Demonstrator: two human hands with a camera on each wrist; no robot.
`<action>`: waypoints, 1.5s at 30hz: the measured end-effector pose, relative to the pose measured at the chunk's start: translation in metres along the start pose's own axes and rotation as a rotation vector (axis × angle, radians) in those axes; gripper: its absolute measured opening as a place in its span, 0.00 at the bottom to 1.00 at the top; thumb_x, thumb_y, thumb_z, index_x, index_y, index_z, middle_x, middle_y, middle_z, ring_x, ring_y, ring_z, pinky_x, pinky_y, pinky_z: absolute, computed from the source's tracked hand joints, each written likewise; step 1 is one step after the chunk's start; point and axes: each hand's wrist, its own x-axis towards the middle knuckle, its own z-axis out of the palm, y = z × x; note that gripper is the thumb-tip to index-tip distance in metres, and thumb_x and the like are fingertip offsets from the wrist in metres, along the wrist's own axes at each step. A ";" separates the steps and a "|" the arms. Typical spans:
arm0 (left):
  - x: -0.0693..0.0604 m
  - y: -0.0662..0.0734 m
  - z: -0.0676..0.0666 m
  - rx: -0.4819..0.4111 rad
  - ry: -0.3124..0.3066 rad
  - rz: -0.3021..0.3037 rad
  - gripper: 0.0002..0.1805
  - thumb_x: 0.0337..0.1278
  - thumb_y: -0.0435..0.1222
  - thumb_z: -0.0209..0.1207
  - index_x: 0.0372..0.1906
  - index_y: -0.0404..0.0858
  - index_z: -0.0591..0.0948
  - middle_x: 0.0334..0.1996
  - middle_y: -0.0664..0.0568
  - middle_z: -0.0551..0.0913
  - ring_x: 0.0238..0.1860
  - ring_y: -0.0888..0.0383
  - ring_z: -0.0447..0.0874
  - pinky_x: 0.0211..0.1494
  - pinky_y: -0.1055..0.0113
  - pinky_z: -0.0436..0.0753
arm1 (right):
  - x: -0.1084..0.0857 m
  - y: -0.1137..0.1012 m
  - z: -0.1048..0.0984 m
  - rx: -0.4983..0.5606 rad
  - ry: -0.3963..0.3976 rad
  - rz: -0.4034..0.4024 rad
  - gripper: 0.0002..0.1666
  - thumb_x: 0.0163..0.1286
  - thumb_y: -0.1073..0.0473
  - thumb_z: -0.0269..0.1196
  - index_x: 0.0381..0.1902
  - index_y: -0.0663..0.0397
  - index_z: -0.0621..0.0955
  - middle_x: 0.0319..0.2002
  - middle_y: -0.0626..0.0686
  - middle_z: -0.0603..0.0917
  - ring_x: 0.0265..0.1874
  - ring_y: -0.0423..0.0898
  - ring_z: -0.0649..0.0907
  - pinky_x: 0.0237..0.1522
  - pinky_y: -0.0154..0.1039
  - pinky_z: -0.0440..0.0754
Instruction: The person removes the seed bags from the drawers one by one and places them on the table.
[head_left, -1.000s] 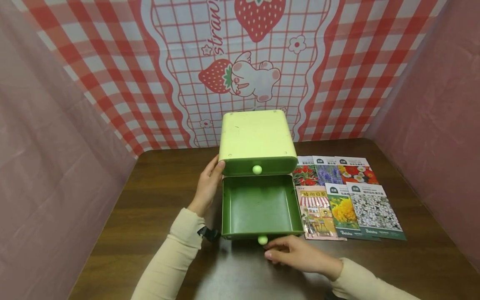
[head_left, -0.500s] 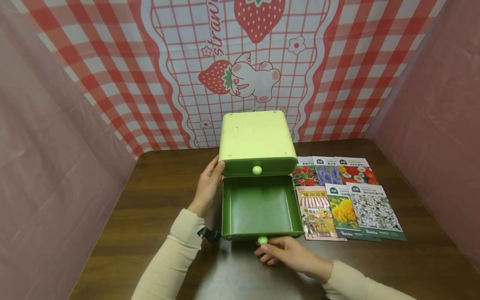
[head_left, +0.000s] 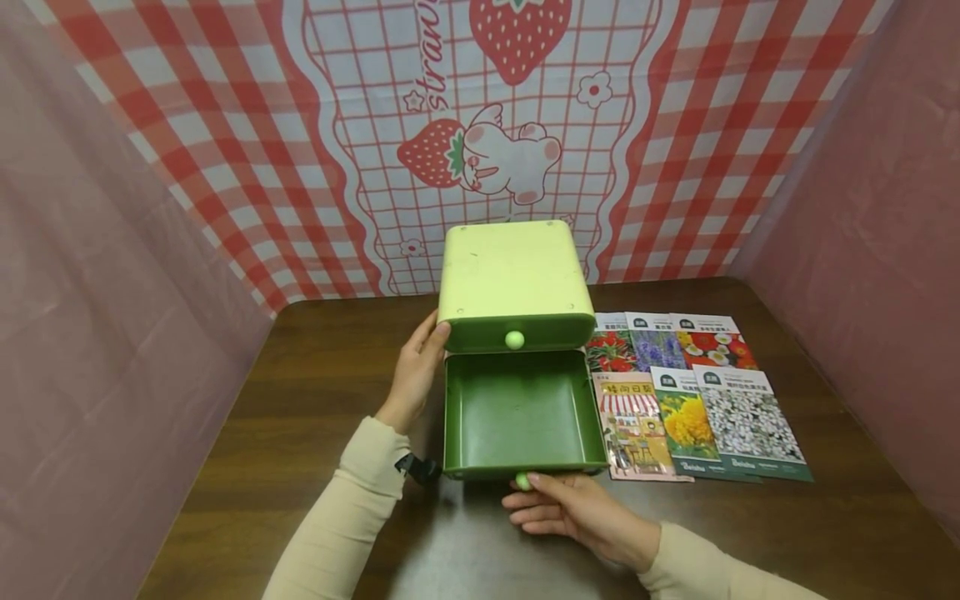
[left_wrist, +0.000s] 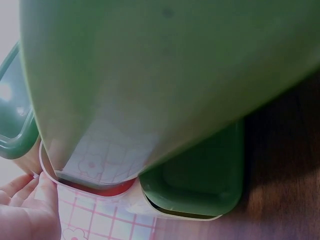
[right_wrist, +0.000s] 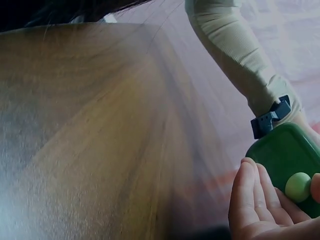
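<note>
A pale yellow-green drawer cabinet (head_left: 513, 271) stands near the table's back edge, its green top drawer (head_left: 480, 335) closed. Below that, a green drawer (head_left: 517, 408) is pulled far out, with nothing inside. In the left wrist view, another closed green drawer (left_wrist: 195, 185) shows lower down. My left hand (head_left: 415, 371) lies along the cabinet's left side, with the thumb at its front corner. Thumb and index finger of my right hand (head_left: 577, 512) pinch the round light-green knob (head_left: 522, 481) of the pulled-out drawer; the other fingers stretch out below, also visible by the knob (right_wrist: 298, 187) in the right wrist view.
Several flower seed packets lie right of the cabinet, among them a pink one (head_left: 637, 429) close beside the drawer and a white-flower one (head_left: 753, 423). Behind the brown table (head_left: 300, 433) hangs a strawberry-print cloth (head_left: 360, 167); pink curtains flank both sides.
My right hand has moved left along the drawer front, from beside the knob to pinching it. The drawer, the cabinet and my left hand have stayed put.
</note>
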 end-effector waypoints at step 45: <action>-0.002 0.003 -0.002 0.083 -0.007 -0.021 0.32 0.70 0.54 0.52 0.74 0.50 0.64 0.72 0.51 0.66 0.64 0.48 0.74 0.74 0.51 0.68 | 0.033 -0.051 0.002 0.117 0.105 -0.052 0.40 0.72 0.45 0.59 0.65 0.75 0.68 0.59 0.67 0.80 0.56 0.55 0.83 0.64 0.49 0.76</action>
